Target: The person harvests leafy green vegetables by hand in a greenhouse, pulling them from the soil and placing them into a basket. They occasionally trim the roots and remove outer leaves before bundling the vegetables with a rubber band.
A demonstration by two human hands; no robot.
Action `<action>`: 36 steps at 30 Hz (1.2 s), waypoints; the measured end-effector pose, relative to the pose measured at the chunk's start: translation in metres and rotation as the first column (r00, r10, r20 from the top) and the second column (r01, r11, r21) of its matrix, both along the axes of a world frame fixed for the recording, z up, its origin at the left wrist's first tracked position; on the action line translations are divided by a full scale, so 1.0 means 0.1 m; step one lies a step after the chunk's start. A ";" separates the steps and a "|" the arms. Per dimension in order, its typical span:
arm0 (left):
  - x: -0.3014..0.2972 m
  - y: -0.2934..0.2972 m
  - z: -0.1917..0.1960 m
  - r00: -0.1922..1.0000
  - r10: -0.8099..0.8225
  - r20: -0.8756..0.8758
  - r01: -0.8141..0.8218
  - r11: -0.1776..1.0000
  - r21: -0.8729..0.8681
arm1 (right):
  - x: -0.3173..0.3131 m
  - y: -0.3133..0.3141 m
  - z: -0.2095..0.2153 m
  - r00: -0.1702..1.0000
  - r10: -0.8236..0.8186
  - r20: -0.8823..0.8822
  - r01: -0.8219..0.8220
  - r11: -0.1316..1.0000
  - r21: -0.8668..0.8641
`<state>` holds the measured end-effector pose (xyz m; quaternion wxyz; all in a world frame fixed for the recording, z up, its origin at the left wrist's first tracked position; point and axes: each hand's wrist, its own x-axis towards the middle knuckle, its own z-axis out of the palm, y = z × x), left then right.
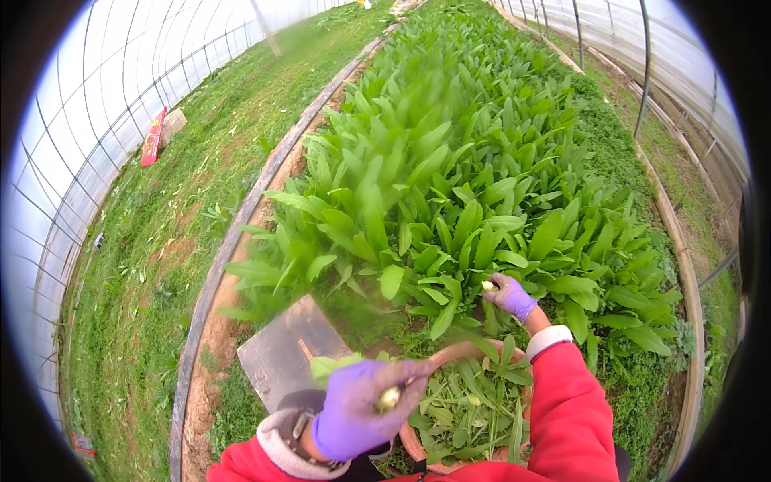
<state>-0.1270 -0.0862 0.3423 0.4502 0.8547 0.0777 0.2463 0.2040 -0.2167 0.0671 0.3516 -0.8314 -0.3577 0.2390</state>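
My left hand (371,404), in a purple glove with soiled fingers, is closed on a leafy green stalk (389,398). The stalk's pale cut end shows between the fingers, and a light green leaf sticks out behind the hand. Farther forward and to the right, my right hand (511,296), gloved alike, reaches in at the near edge of the leafy green plants (482,233). Its fingers are closed on a pale stem end (488,286); the rest of that stem cannot be made out. Between my forearms stands a terracotta-coloured basin (462,351) holding loose green leaves (458,402).
A grey flat board (281,349) lies left of the basin. A long edging (233,241) borders the bed on the left, another edging (671,217) on the right. Metal posts (645,72) stand along the right side. A red object (152,138) lies by the left plastic wall.
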 end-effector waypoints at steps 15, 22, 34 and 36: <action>0.18 -0.33 -0.63 0.867 -0.056 -0.496 0.269 0.889 0.371 | -2.13 -0.28 1.81 0.593 0.176 -0.786 0.752 0.228 0.618; 0.23 -0.33 -0.59 0.873 -0.125 -0.471 0.364 0.809 0.461 | -1.87 -0.75 1.60 0.842 -0.407 -0.353 0.539 0.628 0.562; 0.38 -0.22 -0.51 0.942 -0.108 -0.319 0.163 0.975 0.153 | -1.84 -0.84 1.88 0.857 -0.099 -0.506 0.434 0.670 0.602; 0.43 -0.10 -0.50 0.978 -0.040 -0.205 0.030 0.998 -0.052 | -1.73 -0.89 1.91 0.876 -0.102 -0.472 0.402 0.696 0.595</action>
